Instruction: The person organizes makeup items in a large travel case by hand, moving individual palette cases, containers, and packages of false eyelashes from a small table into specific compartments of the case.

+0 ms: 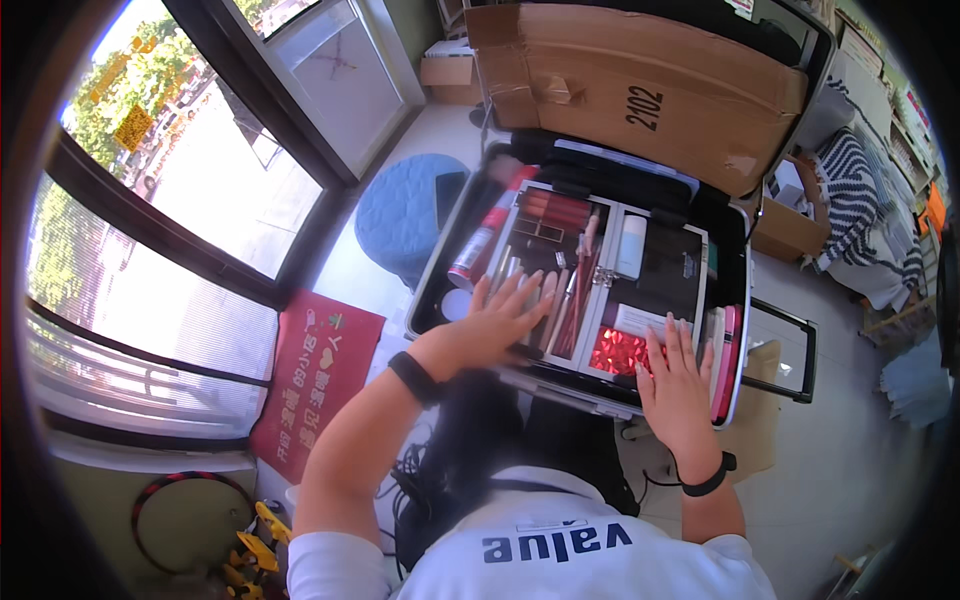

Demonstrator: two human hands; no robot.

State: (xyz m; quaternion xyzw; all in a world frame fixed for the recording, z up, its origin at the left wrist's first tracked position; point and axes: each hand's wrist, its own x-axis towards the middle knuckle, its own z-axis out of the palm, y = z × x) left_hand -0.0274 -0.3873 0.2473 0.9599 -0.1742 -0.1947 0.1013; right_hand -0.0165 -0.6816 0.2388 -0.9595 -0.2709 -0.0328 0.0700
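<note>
An open black case with a silver rim [428, 300] lies before me, filled with cosmetics. My left hand [490, 325] spreads its fingers flat over slim brushes and pencils [566, 310] in the left clear-lidded section; contact cannot be told. Over the right section, my right hand [680, 385] is stretched out beside a shiny red packet [613, 350] and a white box [640, 319]. Neither hand grips anything visible. A red-and-silver can [474, 258] leans along the case's left side. Farther back rests a white-and-blue bottle [631, 247]. Pink slim packs [729, 362] stand at the right edge.
Flattened cardboard [640, 70] leans in the raised lid. A blue padded stool [405, 212] stands left of the case, with a red mat [312, 385] nearer the glass door. A black pull handle [795, 390] juts out right, above a beige seat [752, 435]. Striped cloth [865, 200] hangs farther right.
</note>
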